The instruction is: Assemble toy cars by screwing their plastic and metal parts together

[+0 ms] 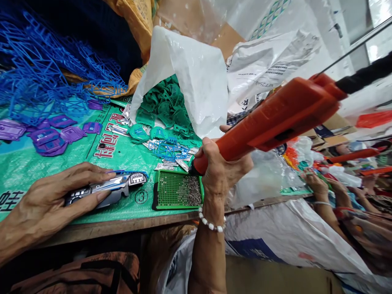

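Green-matted table (116, 163) spreads under both hands. Right hand (223, 167) is wrapped tight round an orange driver (275, 114), its tip over the screw tray (155, 192) just left of that hand. Left hand (52, 200) lies flat, fingers pinning a grey part (116, 185). Firm pinning and a square driver would serve best, I'd say.

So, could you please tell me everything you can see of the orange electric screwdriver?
The orange electric screwdriver has a long, boxy, plastic-looking body. It is tilted, with its dark tip low at the left, over the right edge of the green screw tray; I cannot tell if the tip touches the tray. A black cord leaves its raised rear at the upper right. The right hand is wrapped around its lower end. The left hand is apart, on a grey-and-blue part.
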Action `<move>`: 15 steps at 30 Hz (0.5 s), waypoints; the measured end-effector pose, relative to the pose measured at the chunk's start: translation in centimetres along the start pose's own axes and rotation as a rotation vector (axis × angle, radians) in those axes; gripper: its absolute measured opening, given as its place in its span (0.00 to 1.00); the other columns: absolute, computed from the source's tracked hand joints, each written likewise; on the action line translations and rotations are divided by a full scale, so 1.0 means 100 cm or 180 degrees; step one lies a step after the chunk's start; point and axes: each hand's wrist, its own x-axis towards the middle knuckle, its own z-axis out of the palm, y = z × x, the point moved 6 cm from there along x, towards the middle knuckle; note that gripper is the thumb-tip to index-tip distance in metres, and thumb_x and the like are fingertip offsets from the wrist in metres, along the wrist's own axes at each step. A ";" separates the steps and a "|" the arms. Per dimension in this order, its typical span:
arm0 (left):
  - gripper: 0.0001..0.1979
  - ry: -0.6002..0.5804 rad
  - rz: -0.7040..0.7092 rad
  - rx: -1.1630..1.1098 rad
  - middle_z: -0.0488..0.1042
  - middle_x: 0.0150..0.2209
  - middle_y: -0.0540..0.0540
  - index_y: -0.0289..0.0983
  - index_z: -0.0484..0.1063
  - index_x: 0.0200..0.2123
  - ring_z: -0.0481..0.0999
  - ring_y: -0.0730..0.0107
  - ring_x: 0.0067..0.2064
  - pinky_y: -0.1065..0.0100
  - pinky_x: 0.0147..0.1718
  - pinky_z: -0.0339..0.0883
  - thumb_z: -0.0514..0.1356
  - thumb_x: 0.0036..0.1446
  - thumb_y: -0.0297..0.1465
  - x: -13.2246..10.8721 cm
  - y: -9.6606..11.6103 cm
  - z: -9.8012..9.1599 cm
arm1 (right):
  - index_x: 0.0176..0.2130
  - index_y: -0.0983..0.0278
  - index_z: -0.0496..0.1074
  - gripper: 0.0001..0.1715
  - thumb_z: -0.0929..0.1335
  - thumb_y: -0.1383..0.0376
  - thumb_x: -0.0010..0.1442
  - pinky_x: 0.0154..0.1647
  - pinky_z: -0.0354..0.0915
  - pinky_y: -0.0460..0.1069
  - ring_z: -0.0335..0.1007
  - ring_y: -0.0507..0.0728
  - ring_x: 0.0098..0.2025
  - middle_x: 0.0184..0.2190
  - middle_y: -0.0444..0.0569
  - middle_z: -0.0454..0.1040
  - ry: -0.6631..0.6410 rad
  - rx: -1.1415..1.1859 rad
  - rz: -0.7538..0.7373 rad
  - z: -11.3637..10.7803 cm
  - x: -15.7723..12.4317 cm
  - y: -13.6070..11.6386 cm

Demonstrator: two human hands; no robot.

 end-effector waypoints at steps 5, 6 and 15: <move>0.11 -0.0095 -0.0197 -0.0095 0.82 0.50 0.56 0.52 0.79 0.47 0.81 0.65 0.51 0.67 0.54 0.74 0.62 0.63 0.43 0.002 0.002 0.000 | 0.37 0.61 0.73 0.12 0.76 0.61 0.54 0.24 0.71 0.52 0.68 0.53 0.17 0.20 0.35 0.73 -0.0007 0.0440 0.0129 0.001 -0.001 -0.002; 0.11 -0.0116 -0.0161 -0.0124 0.82 0.50 0.57 0.53 0.79 0.48 0.82 0.66 0.50 0.68 0.54 0.74 0.63 0.63 0.42 0.003 0.003 -0.001 | 0.37 0.61 0.73 0.12 0.76 0.62 0.53 0.24 0.71 0.52 0.68 0.52 0.17 0.20 0.35 0.73 -0.0005 0.0486 0.0149 0.000 0.000 -0.003; 0.12 -0.0120 0.0059 -0.0413 0.82 0.49 0.50 0.48 0.80 0.50 0.81 0.62 0.51 0.65 0.52 0.74 0.63 0.64 0.35 0.007 0.012 0.001 | 0.40 0.57 0.76 0.13 0.76 0.65 0.53 0.19 0.66 0.52 0.67 0.54 0.18 0.19 0.35 0.71 -0.0107 0.1229 0.0001 0.006 0.014 -0.066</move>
